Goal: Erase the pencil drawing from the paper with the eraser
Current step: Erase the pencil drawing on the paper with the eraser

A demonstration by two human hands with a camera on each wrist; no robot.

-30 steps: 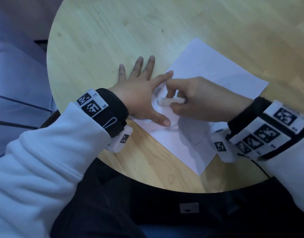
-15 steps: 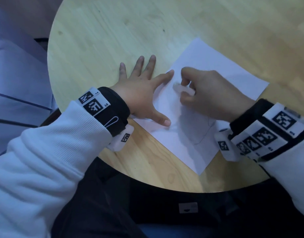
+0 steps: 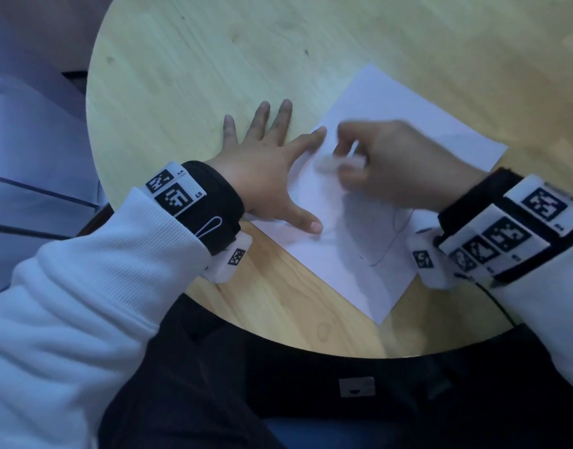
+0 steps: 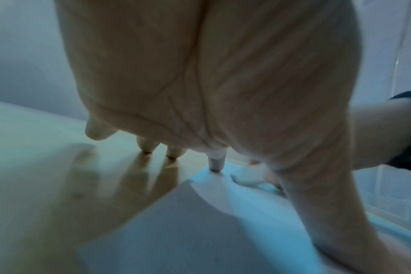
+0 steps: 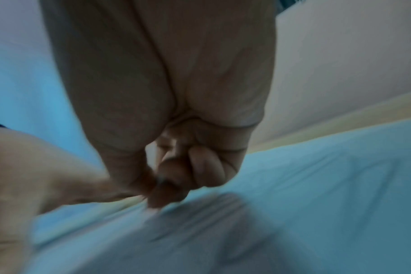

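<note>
Paper (image 3: 392, 131), white, lies at an angle right of centre in the head view on a round wooden table (image 3: 188, 59). Left hand (image 3: 265, 170) lies flat at frame centre, fingers straight and spread: the index finger and thumb press the sheet's left edge, the other three fingers rest on bare wood. In the left wrist view the index fingertip (image 4: 215, 166) stands on the sheet's corner, the neighbouring fingertips on the wood. Right hand (image 3: 398, 163), just right of the left one, is blurred; its fingers are curled and pinch the eraser (image 3: 333, 163), a pale smear against the sheet between the two hands. The right wrist view shows the curled fingers (image 5: 207, 170) above the sheet, too blurred to make out the eraser itself. Drawing (image 3: 388, 241): a faint curved pencil line shows at the sheet's lower right, near the right wrist. White sleeves and black wristbands with printed markers cover both forearms.
</note>
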